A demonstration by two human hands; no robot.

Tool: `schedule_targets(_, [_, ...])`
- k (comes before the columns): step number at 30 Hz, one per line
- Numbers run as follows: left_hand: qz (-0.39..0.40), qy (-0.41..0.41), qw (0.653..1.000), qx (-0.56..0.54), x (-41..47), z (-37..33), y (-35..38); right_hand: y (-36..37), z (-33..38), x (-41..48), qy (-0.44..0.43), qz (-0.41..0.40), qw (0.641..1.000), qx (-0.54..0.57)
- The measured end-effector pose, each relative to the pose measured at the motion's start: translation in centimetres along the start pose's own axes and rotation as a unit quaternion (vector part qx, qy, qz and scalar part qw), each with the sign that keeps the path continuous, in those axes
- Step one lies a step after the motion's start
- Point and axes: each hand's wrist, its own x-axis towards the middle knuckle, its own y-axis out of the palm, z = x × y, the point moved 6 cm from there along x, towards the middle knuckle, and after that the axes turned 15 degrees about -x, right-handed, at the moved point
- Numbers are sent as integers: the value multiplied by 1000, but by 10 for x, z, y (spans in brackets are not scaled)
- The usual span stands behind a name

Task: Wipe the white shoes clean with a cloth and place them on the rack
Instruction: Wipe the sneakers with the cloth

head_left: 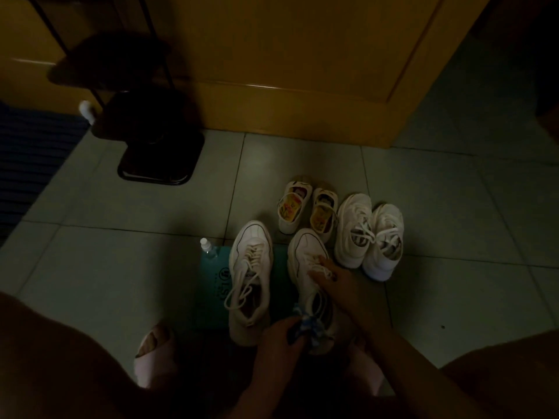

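The left hand (pixel 281 334) has its fingers clamped on the cloth (pixel 308 323) at the heel of a white shoe (pixel 305 252). The right hand (pixel 335 279) steadies that shoe, fingers curled over its laces. Wiping seems barely begun. Every white shoe sits on the floor (pixel 121 267), none on the rack (pixel 160 158).

Left hand (pixel 282 334) sits low at centre, fingers curled tight round the bunched cloth (pixel 311 326), forearm rising from the bottom edge. Right hand (pixel 335 282) reaches in from the right, arm angled across, thumb and fingers bent over the laced top of the white shoe (pixel 305 252), holding it.
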Motion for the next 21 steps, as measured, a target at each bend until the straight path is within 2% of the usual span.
schedule_targets(4, [-22,11,998,-49,-2,-20,-13,2,5,-1,33,17,999,26])
schedule_targets(7, [-32,5,993,-112,3,-34,-25,-20,12,-12,39,-60,997,23])
schedule_targets(9, [-33,-21,987,-155,6,-44,-28,-34,21,-30,22,-100,992,76])
schedule_targets(10, [-30,-34,983,-180,8,-49,-28,-36,26,-41,5,-94,989,113])
schedule_targets(12, [0,-50,965,-258,9,-64,-23,-25,34,-63,-23,-29,985,171])
schedule_targets(14, [37,-72,936,-343,12,-76,-14,-9,37,-77,-43,19,991,123])
schedule_targets(17, [69,-111,926,-353,20,-89,-4,-13,26,-77,-47,-75,988,126])
schedule_targets(21, [77,-89,960,-254,23,-87,-3,-29,3,-76,-1,-160,956,245])
